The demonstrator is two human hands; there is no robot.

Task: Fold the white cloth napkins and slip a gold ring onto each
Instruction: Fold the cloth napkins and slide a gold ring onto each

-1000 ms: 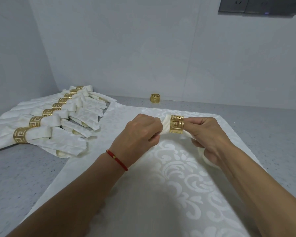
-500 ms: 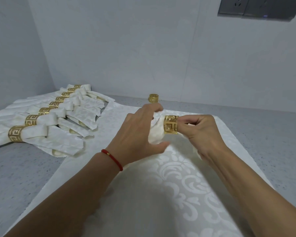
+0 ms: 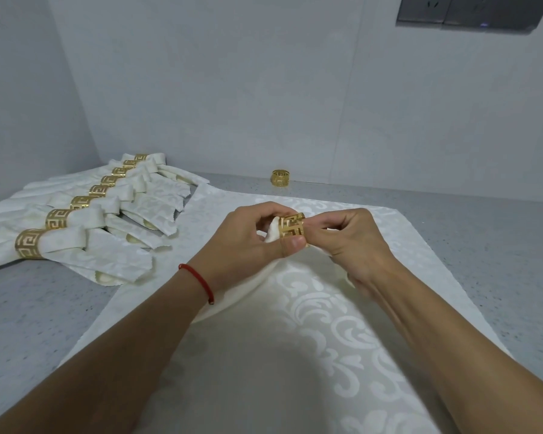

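A grey speckled stone countertop met pale walls at a corner. A large white damask cloth with a scroll pattern lay spread over it. At far left, a row of folded white cloth napkins, each banded by a gold fretwork ring, lay overlapping on the countertop. The left hand, a red cord bracelet at its wrist, pinched the gathered white napkin end. The right hand gripped the gold fretwork ring seated on that end, above the cloth. A spare gold ring stood by the back wall.
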